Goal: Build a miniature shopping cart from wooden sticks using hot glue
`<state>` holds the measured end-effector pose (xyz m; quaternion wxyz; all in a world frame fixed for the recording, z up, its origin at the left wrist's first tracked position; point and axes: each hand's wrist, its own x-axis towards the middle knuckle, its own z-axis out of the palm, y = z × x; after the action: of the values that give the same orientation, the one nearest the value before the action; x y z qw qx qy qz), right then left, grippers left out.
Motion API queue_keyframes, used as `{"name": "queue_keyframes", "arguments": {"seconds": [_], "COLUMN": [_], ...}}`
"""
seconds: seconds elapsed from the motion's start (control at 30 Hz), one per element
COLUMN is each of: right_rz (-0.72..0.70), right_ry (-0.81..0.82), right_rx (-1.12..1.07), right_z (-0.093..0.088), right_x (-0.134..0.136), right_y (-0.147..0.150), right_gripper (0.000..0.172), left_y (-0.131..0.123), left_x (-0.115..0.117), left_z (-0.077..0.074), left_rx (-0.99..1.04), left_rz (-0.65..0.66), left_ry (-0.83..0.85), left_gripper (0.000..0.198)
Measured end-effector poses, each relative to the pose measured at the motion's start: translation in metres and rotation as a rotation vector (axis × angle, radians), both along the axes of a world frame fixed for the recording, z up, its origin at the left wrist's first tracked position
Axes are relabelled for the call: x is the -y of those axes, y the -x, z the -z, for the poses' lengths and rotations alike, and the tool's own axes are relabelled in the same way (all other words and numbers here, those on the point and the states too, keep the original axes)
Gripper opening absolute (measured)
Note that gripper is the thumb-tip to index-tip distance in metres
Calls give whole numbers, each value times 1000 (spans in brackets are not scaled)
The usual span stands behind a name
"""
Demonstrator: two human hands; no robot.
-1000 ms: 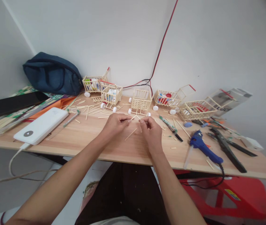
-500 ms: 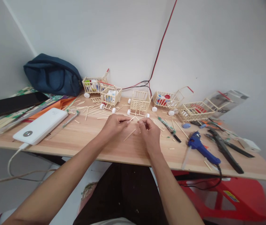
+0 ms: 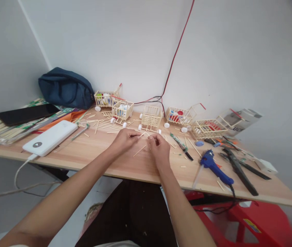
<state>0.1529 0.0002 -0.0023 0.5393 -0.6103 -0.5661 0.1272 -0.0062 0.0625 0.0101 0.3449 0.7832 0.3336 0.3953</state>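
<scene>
My left hand (image 3: 125, 140) pinches the end of a thin wooden stick (image 3: 143, 134) between thumb and fingertips. Opposite it, my right hand (image 3: 159, 146) is closed on a second short wooden stick (image 3: 147, 133). The two sticks meet at an angle, like a small peak, between my fingertips. Just below them a loose stick (image 3: 139, 150) lies on the wooden table (image 3: 127, 168). Behind my hands stands a miniature shopping cart (image 3: 151, 119) built of sticks, with white wheels.
More stick carts (image 3: 122, 109) with coloured pieces inside line the wall. On the right lie a blue glue gun (image 3: 214, 166), black-handled pliers (image 3: 240, 173) and a craft knife (image 3: 183, 146). Leftward are a white power bank (image 3: 50, 138), a phone (image 3: 27, 114) and a blue pouch (image 3: 67, 87).
The camera view has shifted slightly, so the whole scene sits a little differently. Both hands keep their pinch on the two sticks, which still meet at an angle.
</scene>
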Motion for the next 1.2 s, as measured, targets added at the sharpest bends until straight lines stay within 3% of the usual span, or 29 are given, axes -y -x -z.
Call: {"name": "queue_keyframes", "arguments": {"seconds": [1.2], "right_rz": [-13], "right_ry": [9], "right_rx": [10], "right_z": [1], "right_x": [-1], "right_y": [-1], "right_gripper": [25], "left_y": [0], "left_x": [0], "left_z": [2], "left_rx": [-20], "left_rz": [-14], "left_ry": [2], "left_gripper": [25]}}
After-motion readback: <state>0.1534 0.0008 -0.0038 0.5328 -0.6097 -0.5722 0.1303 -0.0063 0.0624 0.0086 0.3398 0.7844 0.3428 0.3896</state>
